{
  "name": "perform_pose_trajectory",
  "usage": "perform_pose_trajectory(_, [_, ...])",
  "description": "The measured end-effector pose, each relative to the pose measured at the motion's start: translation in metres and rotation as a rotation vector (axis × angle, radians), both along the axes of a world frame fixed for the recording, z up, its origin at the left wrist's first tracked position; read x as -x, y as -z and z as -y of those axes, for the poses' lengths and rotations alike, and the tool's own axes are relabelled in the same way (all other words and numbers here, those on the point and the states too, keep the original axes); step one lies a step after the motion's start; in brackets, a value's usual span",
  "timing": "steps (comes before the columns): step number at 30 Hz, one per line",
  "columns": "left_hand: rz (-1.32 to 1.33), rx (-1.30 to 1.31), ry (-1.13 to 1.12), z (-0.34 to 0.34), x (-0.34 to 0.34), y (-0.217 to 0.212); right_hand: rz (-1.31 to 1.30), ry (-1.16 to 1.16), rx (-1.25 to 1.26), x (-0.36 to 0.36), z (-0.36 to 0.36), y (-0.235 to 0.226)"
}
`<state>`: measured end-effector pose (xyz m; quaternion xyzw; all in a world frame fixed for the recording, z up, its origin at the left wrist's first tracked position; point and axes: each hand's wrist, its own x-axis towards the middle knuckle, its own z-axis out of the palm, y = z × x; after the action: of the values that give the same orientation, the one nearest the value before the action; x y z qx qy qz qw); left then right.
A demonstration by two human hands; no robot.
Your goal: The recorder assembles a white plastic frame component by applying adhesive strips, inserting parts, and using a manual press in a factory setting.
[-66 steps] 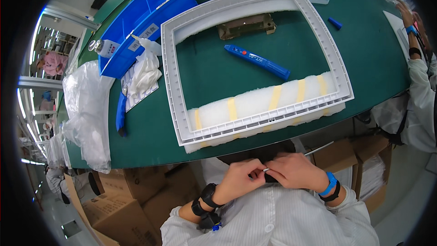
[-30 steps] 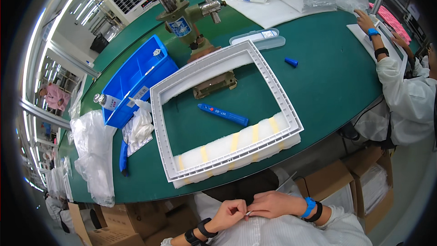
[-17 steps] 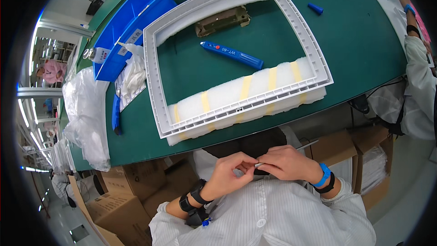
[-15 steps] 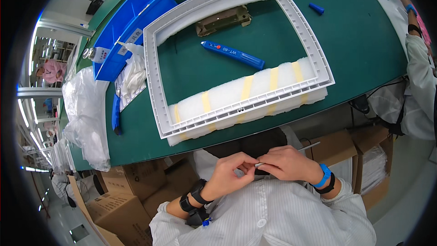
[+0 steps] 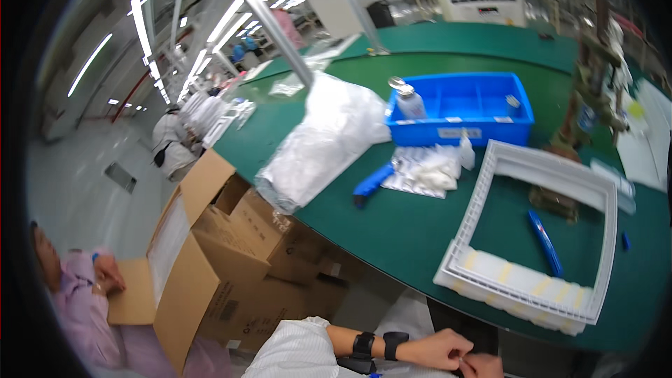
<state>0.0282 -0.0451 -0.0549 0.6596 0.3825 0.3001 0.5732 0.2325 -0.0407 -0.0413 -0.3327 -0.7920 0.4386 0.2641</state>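
Note:
At the lower edge my left hand and my right hand meet with closed fingers, fingertips together. A thin metal rod, plain between them half a second ago, is now almost wholly hidden; only a small pale bit shows at the fingertips. The lower part of my right hand is cut off by the picture's edge. Beyond the hands a white rectangular plastic frame rests on the green table, its near side on white foam with yellow strips. Inside the frame's opening lies a blue pen-shaped tool.
A blue divided bin holds a metal-capped bottle. Near it lie white gloves, a blue-handled tool and a plastic bag. A metal fixture stands at right. Cardboard boxes and a person are at left.
The view has swung left, so the frame and my hands now sit farther right and lower. The boxes and a person at left have come into sight. My hands stay together.

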Motion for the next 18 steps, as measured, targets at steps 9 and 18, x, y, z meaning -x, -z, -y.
perform_pose_trajectory(9, [0.062, 0.102, -0.141, 0.020, 0.016, 0.012, 0.060, -0.073, 0.071, 0.016, 0.000, -0.013])
perform_pose_trajectory(18, [0.166, 0.168, -0.184, 0.026, 0.023, 0.021, 0.083, -0.097, 0.015, 0.025, 0.005, -0.012])
